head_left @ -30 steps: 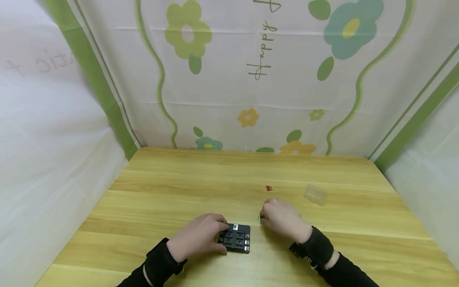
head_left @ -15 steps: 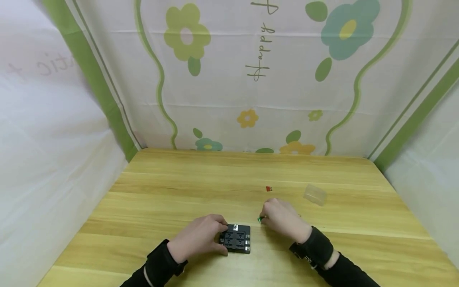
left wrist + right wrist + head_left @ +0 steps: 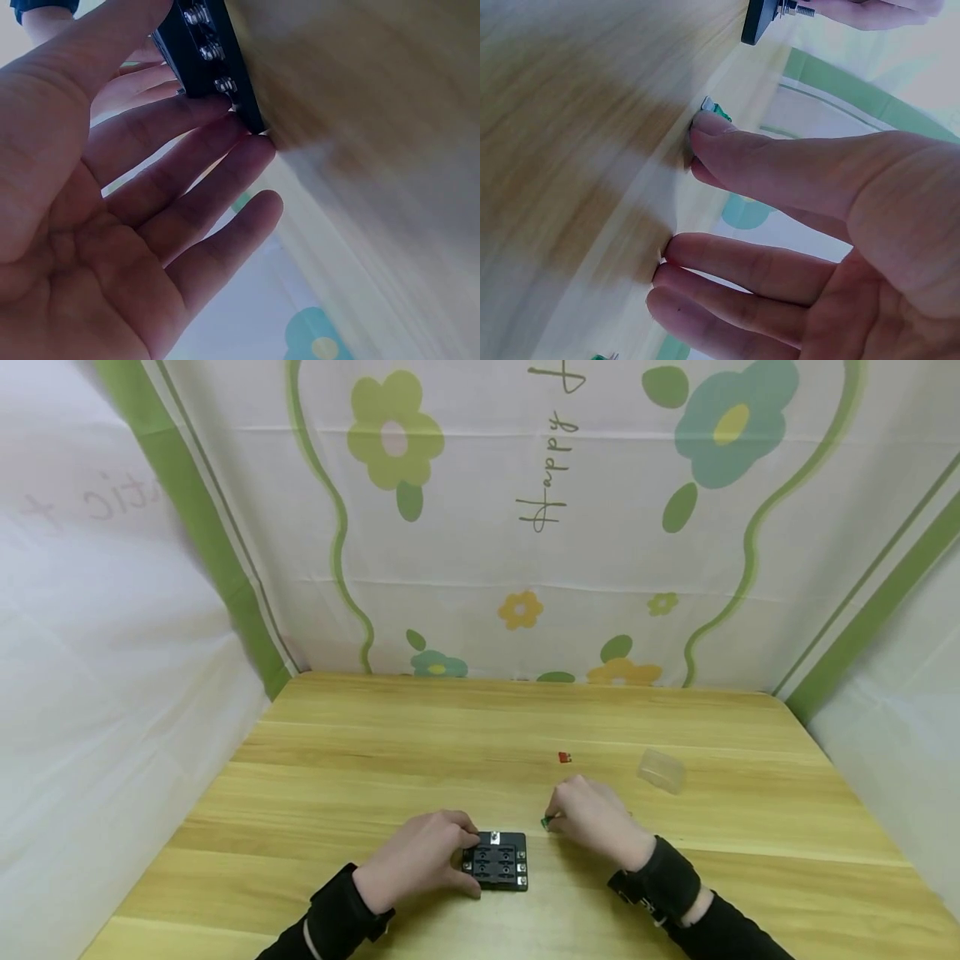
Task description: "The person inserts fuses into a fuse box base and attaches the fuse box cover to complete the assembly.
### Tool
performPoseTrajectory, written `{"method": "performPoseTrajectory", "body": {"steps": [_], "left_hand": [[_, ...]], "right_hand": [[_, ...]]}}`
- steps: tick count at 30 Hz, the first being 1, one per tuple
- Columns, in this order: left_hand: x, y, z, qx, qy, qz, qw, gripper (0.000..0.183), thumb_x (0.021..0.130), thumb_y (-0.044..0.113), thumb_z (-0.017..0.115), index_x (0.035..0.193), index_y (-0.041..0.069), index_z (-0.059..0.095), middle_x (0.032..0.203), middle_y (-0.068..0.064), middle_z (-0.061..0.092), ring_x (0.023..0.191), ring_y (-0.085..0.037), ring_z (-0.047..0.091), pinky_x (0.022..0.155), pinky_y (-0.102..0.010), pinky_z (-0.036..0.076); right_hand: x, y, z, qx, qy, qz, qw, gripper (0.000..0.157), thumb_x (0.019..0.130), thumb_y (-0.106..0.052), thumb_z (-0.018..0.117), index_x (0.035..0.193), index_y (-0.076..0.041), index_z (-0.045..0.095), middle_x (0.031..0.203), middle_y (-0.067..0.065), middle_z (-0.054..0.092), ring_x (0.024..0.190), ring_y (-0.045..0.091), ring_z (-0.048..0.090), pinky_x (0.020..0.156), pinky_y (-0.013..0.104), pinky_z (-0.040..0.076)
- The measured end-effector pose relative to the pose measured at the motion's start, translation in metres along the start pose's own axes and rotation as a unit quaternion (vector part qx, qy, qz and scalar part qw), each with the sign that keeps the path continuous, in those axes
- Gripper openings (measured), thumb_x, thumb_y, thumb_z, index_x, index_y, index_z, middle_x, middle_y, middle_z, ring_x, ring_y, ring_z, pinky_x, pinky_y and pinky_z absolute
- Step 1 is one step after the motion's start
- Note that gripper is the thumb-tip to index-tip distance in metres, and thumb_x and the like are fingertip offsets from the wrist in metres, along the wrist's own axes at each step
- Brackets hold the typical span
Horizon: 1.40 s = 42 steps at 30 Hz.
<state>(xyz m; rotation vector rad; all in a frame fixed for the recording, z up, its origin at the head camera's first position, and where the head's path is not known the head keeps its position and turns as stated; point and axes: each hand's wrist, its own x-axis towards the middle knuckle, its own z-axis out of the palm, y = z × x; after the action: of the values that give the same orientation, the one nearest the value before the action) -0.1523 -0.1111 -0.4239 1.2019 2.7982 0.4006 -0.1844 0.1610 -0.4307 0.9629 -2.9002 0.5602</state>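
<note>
My left hand [image 3: 422,855] holds the left side of a black fuse block [image 3: 501,862] on the table, thumb at the near corner and fingers at the far one. Metal screws line the block's edge in the left wrist view. A green blade fuse [image 3: 546,822] is pinched between thumb and forefinger of my right hand [image 3: 596,818], low at the wood. One of its metal prongs peeks past the thumb in the right wrist view, while the other fingers touch the tabletop. Beyond that hand lies a red blade fuse [image 3: 565,757].
A clear plastic cover [image 3: 662,771] lies right of the red fuse on the wooden table [image 3: 337,760]. Another small green piece with metal prongs [image 3: 604,358] shows at the right wrist view's bottom edge. White fabric walls with printed flowers [image 3: 521,610] rise behind and at both sides.
The green fuse shows a little more beyond my right fingertips than a second ago. My left hand and the fuse block hold almost the same place; the head view shifts slightly.
</note>
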Motion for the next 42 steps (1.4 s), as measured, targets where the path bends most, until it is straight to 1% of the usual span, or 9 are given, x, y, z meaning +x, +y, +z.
{"method": "performPoseTrajectory", "body": {"steps": [10,17,26,36,42], "left_hand": [[0.0007,-0.0008,0.0002,-0.008,0.003,-0.005,0.9999,0.065,0.067,0.057,0.074,0.110,0.008,0.071,0.108,0.004,0.062,0.095,-0.011,0.060,0.080,-0.024,0.047],[0.0010,-0.0010,-0.0004,-0.008,0.012,-0.003,0.9999,0.066,0.066,0.059,0.074,0.109,0.008,0.071,0.107,0.003,0.063,0.095,-0.011,0.061,0.081,-0.024,0.047],[0.0015,-0.0026,-0.0003,-0.001,0.015,0.003,0.9999,0.067,0.066,0.059,0.073,0.109,0.008,0.070,0.108,0.002,0.063,0.095,-0.012,0.061,0.081,-0.025,0.047],[0.0008,-0.0007,-0.0009,0.005,0.018,0.001,0.9998,0.067,0.065,0.061,0.072,0.107,0.010,0.071,0.106,0.003,0.064,0.093,-0.011,0.062,0.081,-0.025,0.047],[-0.0002,-0.0001,0.0000,0.015,0.016,-0.001,0.9998,0.066,0.064,0.061,0.072,0.108,0.010,0.071,0.105,0.004,0.064,0.092,-0.011,0.062,0.079,-0.024,0.047]], "right_hand": [[-0.0003,-0.0009,-0.0009,0.002,0.011,-0.005,1.000,0.010,0.071,-0.009,0.078,0.077,-0.015,0.075,0.078,-0.002,0.069,0.058,-0.003,0.053,0.047,0.015,0.040],[0.0007,0.0011,-0.0008,0.004,0.006,-0.008,1.000,0.008,0.072,-0.010,0.078,0.077,-0.015,0.075,0.077,-0.002,0.068,0.055,-0.004,0.049,0.048,0.015,0.040],[0.0018,0.0024,-0.0020,0.018,0.006,-0.010,1.000,0.008,0.071,-0.009,0.079,0.077,-0.014,0.075,0.076,-0.003,0.068,0.054,-0.005,0.050,0.048,0.016,0.041],[0.0017,0.0004,-0.0046,0.019,0.003,-0.011,1.000,0.007,0.071,-0.008,0.078,0.072,-0.014,0.074,0.068,-0.006,0.065,0.048,-0.002,0.042,0.046,0.018,0.038],[0.0012,0.0002,-0.0048,0.014,-0.002,-0.007,1.000,0.010,0.072,-0.010,0.078,0.067,-0.017,0.072,0.061,-0.014,0.057,0.046,-0.002,0.036,0.043,0.019,0.033]]}}
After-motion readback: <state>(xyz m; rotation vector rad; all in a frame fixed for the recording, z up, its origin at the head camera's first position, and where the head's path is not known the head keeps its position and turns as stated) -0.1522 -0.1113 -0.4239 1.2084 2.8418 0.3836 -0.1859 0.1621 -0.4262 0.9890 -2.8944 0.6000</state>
